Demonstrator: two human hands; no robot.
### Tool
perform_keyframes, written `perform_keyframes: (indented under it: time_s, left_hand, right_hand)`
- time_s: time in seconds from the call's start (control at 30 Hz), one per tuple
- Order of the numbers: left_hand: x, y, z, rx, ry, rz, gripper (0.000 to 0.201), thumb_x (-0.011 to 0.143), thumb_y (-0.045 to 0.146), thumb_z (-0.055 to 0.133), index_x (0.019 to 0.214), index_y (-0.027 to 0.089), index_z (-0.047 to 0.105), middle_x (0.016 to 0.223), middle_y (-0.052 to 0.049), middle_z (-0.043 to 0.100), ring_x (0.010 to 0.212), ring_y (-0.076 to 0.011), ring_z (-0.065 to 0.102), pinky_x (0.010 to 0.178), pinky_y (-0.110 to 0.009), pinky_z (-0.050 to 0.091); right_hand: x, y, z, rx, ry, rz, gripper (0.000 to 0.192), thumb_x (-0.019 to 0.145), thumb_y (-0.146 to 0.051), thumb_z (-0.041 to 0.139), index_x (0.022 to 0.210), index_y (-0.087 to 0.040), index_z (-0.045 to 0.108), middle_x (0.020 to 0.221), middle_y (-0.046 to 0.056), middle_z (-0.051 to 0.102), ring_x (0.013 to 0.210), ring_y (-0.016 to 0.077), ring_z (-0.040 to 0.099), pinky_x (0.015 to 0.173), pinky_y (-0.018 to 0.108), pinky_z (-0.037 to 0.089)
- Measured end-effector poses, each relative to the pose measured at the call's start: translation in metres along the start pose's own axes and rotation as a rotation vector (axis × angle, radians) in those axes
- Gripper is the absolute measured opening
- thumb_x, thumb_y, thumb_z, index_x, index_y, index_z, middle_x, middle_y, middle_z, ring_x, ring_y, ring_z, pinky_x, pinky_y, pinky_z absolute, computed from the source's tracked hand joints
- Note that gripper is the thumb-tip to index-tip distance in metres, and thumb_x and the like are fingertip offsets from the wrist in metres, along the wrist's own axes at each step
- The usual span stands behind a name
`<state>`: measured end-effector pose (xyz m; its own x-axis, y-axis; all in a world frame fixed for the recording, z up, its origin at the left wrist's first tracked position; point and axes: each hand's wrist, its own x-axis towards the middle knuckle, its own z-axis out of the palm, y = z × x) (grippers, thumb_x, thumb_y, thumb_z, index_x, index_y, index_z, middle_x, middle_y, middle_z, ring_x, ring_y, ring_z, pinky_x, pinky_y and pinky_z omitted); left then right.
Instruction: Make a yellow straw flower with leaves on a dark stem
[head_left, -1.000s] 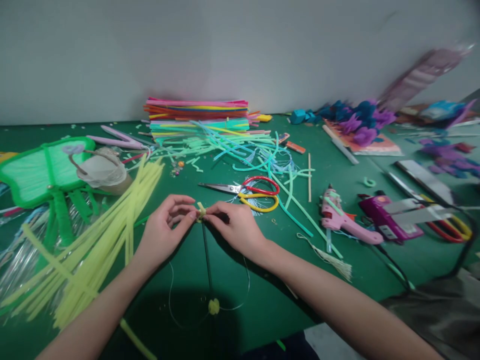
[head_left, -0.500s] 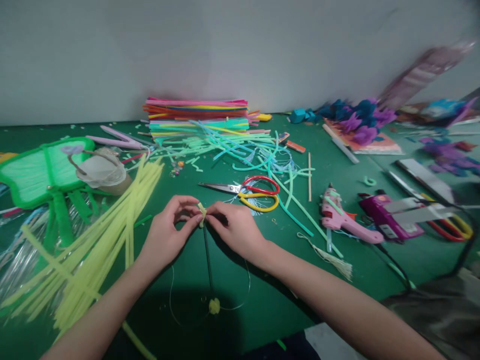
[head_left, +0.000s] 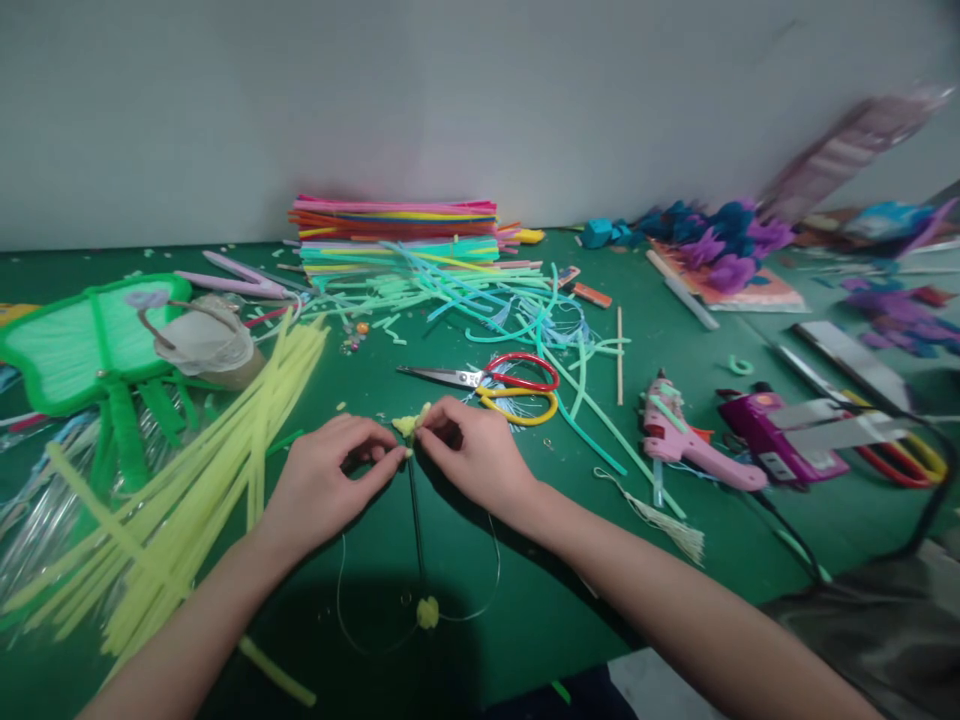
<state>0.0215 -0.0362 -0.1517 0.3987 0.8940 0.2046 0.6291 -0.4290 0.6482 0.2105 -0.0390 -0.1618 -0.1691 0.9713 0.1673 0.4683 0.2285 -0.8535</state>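
Head view shows both hands meeting low over the green table (head_left: 675,330). Left hand (head_left: 319,490) and right hand (head_left: 472,455) each pinch, between thumb and fingertips, a small pale yellow fuzzy pipe-cleaner tuft (head_left: 411,425) sitting at the far end of a thin dark wire stem (head_left: 415,520). The stem runs toward the near edge, between the wrists, to a second little yellow fuzzy ball (head_left: 427,612) resting on the table, with a loop of fine clear thread (head_left: 491,570) curving around it.

As a judgement, the work looks partway along: one ball seems finished at the near end, while the far tuft appears loosely formed, with a strand sticking up, and looks to need more shaping.

Just beyond the right hand lie red-and-yellow-handled scissors (head_left: 510,385). Left of the left hand spreads a fan of long pale yellow pipe cleaners (head_left: 225,450), with a green woven fan-shaped piece (head_left: 82,340) farther left. Far off sits a stack of multicoloured pipe cleaners (head_left: 394,230); to the right lies a pink glue gun (head_left: 686,440).
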Motion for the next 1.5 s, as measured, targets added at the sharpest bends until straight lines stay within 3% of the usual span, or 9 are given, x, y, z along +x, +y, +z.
perform_keyframes:
  time_s: [0.17,0.47,0.67,0.87,1.1,1.27,1.37,1.43,1.5]
  left_hand:
    - [-0.005,-0.004,-0.004,0.07,-0.061,0.099,0.012,0.084,0.028,0.06,0.092,0.024,0.069,0.082,-0.001,0.068,0.083,-0.0191,0.06,0.077,-0.03,0.047]
    - [0.001,-0.008,0.003,0.07,0.055,0.106,0.013,0.088,0.027,0.058,0.088,0.024,0.07,0.087,-0.002,0.072,0.086,-0.02,0.062,0.09,-0.036,0.043]
    - [0.003,-0.006,0.008,0.089,0.089,0.099,0.017,0.092,0.026,0.052,0.095,0.02,0.068,0.092,-0.006,0.066,0.089,-0.0204,0.06,0.083,-0.033,0.046]
    - [0.004,-0.005,0.008,0.116,0.072,0.083,0.017,0.093,0.028,0.05,0.094,0.021,0.065,0.092,-0.005,0.065,0.09,-0.0208,0.06,0.083,-0.033,0.045]
    - [0.008,-0.003,0.01,0.077,0.072,-0.094,0.015,0.09,0.032,0.054,0.087,0.022,0.065,0.083,-0.001,0.067,0.077,-0.0196,0.061,0.07,-0.03,0.045]
    - [0.009,-0.002,0.012,0.12,0.062,-0.028,0.01,0.088,0.028,0.057,0.086,0.022,0.065,0.081,-0.001,0.066,0.08,-0.0206,0.059,0.071,-0.031,0.044]
    - [0.008,-0.001,0.012,0.157,0.049,0.012,0.013,0.09,0.027,0.054,0.084,0.021,0.063,0.08,-0.002,0.065,0.081,-0.0209,0.058,0.073,-0.032,0.042]
    - [0.007,0.0,0.011,0.14,0.05,0.022,0.014,0.09,0.028,0.054,0.084,0.021,0.064,0.081,-0.002,0.066,0.083,-0.0208,0.058,0.075,-0.032,0.042]
    - [0.007,0.001,0.01,0.08,0.075,0.0,0.013,0.089,0.028,0.055,0.087,0.021,0.066,0.084,-0.002,0.067,0.083,-0.02,0.06,0.076,-0.031,0.043]
  right_hand:
    - [-0.002,0.001,-0.001,-0.014,0.014,0.004,0.006,0.079,-0.012,0.058,0.078,-0.018,0.058,0.067,-0.002,0.066,0.059,0.0099,0.061,0.056,0.02,0.045]
    - [-0.002,0.001,-0.002,0.0,0.003,-0.011,0.006,0.083,-0.015,0.058,0.085,-0.018,0.063,0.074,0.0,0.07,0.064,0.0109,0.063,0.06,0.021,0.047]
    - [0.0,0.0,-0.002,-0.034,-0.023,-0.068,0.012,0.089,-0.018,0.056,0.093,-0.019,0.067,0.088,0.001,0.073,0.075,0.0126,0.066,0.067,0.022,0.047]
    - [0.0,0.0,-0.001,-0.052,-0.022,-0.07,0.012,0.089,-0.018,0.056,0.093,-0.02,0.067,0.088,0.001,0.073,0.077,0.0139,0.066,0.069,0.024,0.048]
    - [0.0,0.003,0.0,-0.053,0.002,-0.159,0.017,0.089,-0.013,0.054,0.094,-0.019,0.068,0.091,0.003,0.073,0.082,0.0146,0.066,0.074,0.026,0.05]
    - [0.002,0.004,0.003,-0.026,-0.001,-0.106,0.012,0.085,-0.015,0.062,0.089,-0.021,0.071,0.088,0.002,0.074,0.081,0.0156,0.068,0.074,0.028,0.051]
    - [0.005,0.003,0.002,0.062,-0.006,-0.041,0.021,0.082,-0.016,0.066,0.102,-0.022,0.068,0.083,-0.001,0.074,0.074,0.014,0.069,0.072,0.026,0.051]
    - [0.007,0.003,0.001,0.081,-0.03,-0.057,0.023,0.083,-0.016,0.065,0.105,-0.023,0.066,0.084,-0.001,0.074,0.073,0.0132,0.068,0.071,0.025,0.05]
    - [0.008,0.003,-0.001,0.036,-0.061,-0.099,0.015,0.084,-0.015,0.063,0.096,-0.022,0.067,0.085,-0.001,0.074,0.074,0.0129,0.067,0.07,0.023,0.048]
